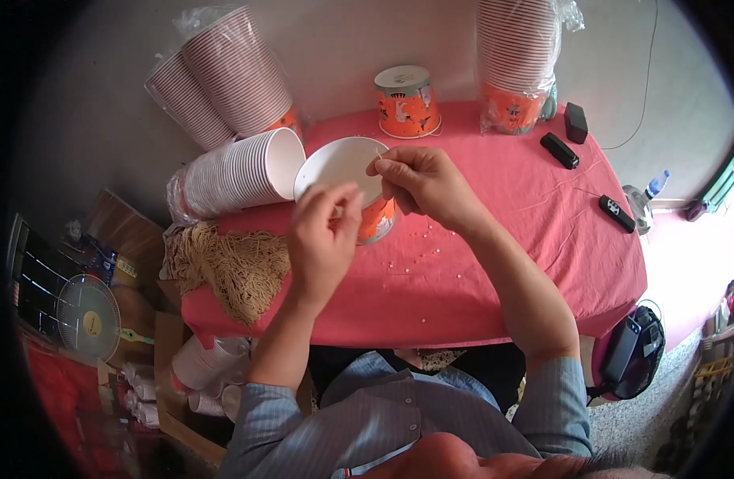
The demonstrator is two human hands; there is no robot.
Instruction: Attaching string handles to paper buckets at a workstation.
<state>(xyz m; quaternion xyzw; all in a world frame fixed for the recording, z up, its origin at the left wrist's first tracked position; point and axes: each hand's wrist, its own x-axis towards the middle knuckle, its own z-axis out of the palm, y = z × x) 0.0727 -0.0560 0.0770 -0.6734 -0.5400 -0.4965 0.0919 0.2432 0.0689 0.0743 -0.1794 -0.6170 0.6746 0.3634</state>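
A paper bucket (pixel 335 162), white inside and orange with printed figures outside, stands in front of me on the table. My right hand (pixel 421 180) is at its right rim, closed in a pinch on a thin pale cord (pixel 379 152), of which only a short end shows. Over the near left side of the bucket is my left hand (pixel 325 231), its fingers curled and smeared by motion, so what they hold cannot be made out. A heap of beige cords (pixel 235 267) lies left of my left hand.
A red cloth covers the table (pixel 535 231). Stacked paper buckets (pixel 239 172) lie at the left, with wrapped stacks (pixel 235 72) behind. An upside-down bucket (pixel 407 104) and another wrapped stack (pixel 517 60) stand at the back. Small black devices (pixel 560 150) lie right; pale bits dot the cloth.
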